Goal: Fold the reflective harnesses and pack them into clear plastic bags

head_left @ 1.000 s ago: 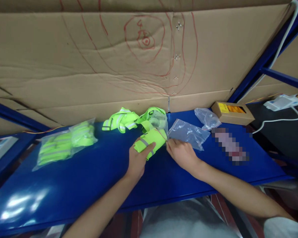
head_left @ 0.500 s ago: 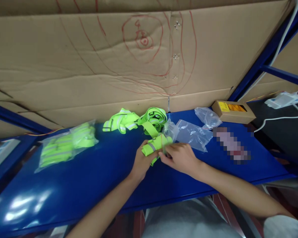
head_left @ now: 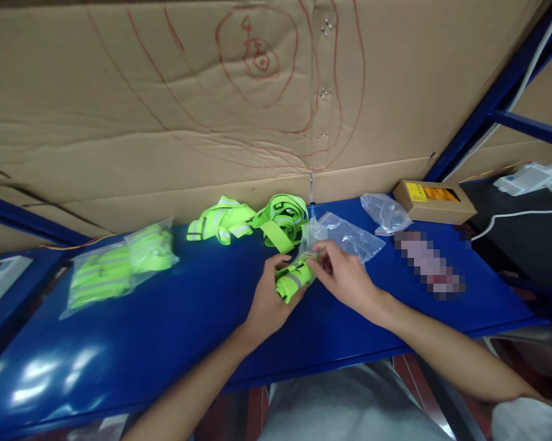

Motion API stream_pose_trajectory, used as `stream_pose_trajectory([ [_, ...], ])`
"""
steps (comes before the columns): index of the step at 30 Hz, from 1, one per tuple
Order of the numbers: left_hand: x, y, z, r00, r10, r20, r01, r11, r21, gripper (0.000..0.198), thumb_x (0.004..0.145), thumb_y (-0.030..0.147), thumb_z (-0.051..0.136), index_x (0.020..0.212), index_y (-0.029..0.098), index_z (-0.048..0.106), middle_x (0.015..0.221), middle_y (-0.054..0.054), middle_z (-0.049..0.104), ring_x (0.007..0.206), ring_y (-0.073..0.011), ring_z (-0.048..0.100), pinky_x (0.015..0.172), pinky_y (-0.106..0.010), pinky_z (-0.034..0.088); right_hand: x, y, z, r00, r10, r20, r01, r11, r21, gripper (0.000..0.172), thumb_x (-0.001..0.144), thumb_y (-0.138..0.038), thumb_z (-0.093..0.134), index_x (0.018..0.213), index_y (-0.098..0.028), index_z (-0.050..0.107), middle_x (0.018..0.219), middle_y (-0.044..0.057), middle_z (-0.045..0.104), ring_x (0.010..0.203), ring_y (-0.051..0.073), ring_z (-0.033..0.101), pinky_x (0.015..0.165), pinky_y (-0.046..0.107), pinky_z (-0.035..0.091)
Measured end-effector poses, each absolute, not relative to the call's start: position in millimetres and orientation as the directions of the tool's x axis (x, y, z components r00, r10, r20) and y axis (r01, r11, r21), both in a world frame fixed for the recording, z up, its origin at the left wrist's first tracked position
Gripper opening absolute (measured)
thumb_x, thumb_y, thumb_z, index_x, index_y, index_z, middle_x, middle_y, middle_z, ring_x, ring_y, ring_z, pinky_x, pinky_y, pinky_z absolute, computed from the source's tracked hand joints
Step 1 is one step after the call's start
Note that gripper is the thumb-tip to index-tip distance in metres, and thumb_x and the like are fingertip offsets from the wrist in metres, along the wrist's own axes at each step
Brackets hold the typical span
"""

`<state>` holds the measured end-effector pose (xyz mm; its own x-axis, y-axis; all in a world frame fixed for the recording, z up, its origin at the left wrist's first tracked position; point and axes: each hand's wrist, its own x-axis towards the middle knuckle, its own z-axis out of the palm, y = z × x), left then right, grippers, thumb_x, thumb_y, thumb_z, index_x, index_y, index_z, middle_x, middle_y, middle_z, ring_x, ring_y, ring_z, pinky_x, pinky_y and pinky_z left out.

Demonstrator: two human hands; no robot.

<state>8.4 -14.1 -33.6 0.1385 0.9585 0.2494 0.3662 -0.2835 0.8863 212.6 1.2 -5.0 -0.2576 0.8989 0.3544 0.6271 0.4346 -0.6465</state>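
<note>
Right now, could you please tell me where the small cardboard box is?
In the head view, the small cardboard box sits at the far right of the blue shelf, just right of a crumpled clear bag.

My left hand (head_left: 269, 300) was curled shut, my left forearm (head_left: 202, 392) lying in from seven o'clock. My right hand (head_left: 344, 275) sat just at its two o'clock, fingertips (head_left: 319, 260) pinched together, my right forearm (head_left: 445, 355) stretched in from four o'clock.

A folded neon-green band (head_left: 293, 280) with grey stripes, tilted, its upper end meeting a crumpled clear bag (head_left: 312, 234).
</note>
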Motion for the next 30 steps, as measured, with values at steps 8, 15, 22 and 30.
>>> stream_pose_trajectory([
  [8, 7, -14, -29, 0.250, 0.885, 0.392, 0.530, -0.464, 0.710, 0.046, 0.087, 0.018, 0.069, 0.130, 0.023, 0.053, 0.116, -0.007, 0.057, 0.106, -0.0224, 0.062, 0.091, -0.036, 0.052, 196, -14, -7, -0.457, 0.646, 0.611, 0.583, 0.736, -0.343, 0.014, 0.104, -0.019, 0.047, 0.094, -0.020, 0.057, 0.081, 0.003, 0.070, 0.070, 0.016, 0.068, 0.062, 0.026, 0.045],
  [15, 6, -15, -30, 0.230, 0.824, 0.519, 0.638, -0.530, 0.559, 0.032, 0.081, 0.009, 0.061, 0.109, 0.022, 0.054, 0.104, -0.005, 0.057, 0.093, -0.0209, 0.061, 0.079, -0.032, 0.052, 184, -26, -8, -0.532, 0.553, 0.642, 0.551, 0.801, -0.234, 0.017, 0.104, -0.017, 0.046, 0.090, -0.020, 0.055, 0.073, 0.000, 0.067, 0.065, 0.014, 0.065, 0.060, 0.028, 0.044],
  [22, 3, -16, -33, 0.258, 0.753, 0.606, 0.740, -0.557, 0.378, 0.023, 0.082, 0.008, 0.054, 0.099, 0.023, 0.052, 0.087, -0.002, 0.057, 0.077, -0.0200, 0.053, 0.065, -0.030, 0.037, 170, -38, -25, -0.619, 0.398, 0.677, 0.514, 0.857, -0.034, 0.022, 0.098, -0.011, 0.052, 0.078, -0.021, 0.053, 0.065, -0.002, 0.058, 0.057, 0.014, 0.059, 0.053, 0.031, 0.039],
  [30, 2, -1, -22, -0.133, 0.985, 0.113, 0.105, -0.099, 0.990, 0.039, 0.070, 0.039, 0.085, 0.091, 0.022, 0.057, 0.077, 0.005, 0.060, 0.068, -0.0140, 0.058, 0.063, -0.025, 0.045, 188, -31, -2, -0.582, 0.470, 0.663, 0.342, 0.882, -0.325, 0.026, 0.107, -0.038, 0.050, 0.112, -0.015, 0.063, 0.098, 0.009, 0.075, 0.089, 0.020, 0.071, 0.079, 0.031, 0.053],
])
